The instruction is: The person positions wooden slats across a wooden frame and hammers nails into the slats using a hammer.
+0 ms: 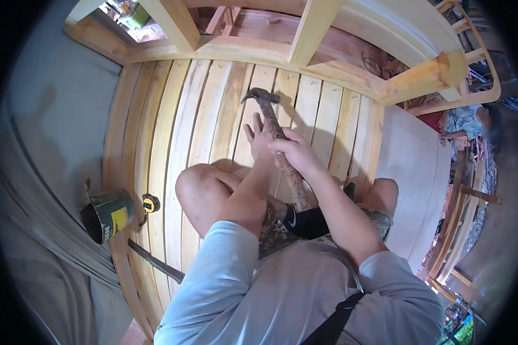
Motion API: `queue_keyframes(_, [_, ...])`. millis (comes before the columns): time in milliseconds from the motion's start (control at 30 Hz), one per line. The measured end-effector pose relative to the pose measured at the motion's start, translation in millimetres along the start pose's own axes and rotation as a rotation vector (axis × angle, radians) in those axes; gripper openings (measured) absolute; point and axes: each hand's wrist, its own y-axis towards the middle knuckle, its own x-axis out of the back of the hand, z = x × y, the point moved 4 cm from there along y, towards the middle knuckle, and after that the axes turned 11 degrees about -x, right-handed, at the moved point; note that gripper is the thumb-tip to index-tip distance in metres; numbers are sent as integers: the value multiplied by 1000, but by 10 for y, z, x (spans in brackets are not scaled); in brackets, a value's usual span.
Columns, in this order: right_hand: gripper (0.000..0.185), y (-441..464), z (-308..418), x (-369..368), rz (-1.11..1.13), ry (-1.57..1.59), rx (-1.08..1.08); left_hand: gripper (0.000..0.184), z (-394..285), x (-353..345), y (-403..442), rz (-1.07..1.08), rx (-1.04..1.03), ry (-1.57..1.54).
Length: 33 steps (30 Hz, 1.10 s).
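My right hand is closed round the wooden handle of a claw hammer. The hammer's dark metal head points away from me, above the slats, and the handle's thick end comes back toward my lap. Beside it on the left, my left hand has its fingers spread, with nothing visible in them. Part of this hand is hidden behind the hammer and my right hand. Below both hands lies a surface of pale wooden slats, some with pencil marks near the far ends.
A yellow and black tape measure and a dark metal bar lie on the slats at left. A green tin stands tilted at the left edge. A wooden frame rail crosses the far side. Another person is at far right.
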Motion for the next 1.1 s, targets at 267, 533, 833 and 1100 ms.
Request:
queue_keyframes(267, [19,354,-30,3,-42,8,-74,56,90,-92,40,-55,-7,-115])
queue_keyframes(533, [16,401,-132,-11,-29,44,-50,76,75,-148,63,57,24,-20])
queue_keyframes(833, [22,334,-151,-69,10,-33,-11,71,81,-196,41,-271,28,-159])
queue_keyframes(1100, [33,128,-461,321,64,109,-93,48,94,-182,46,-293,-8,-159])
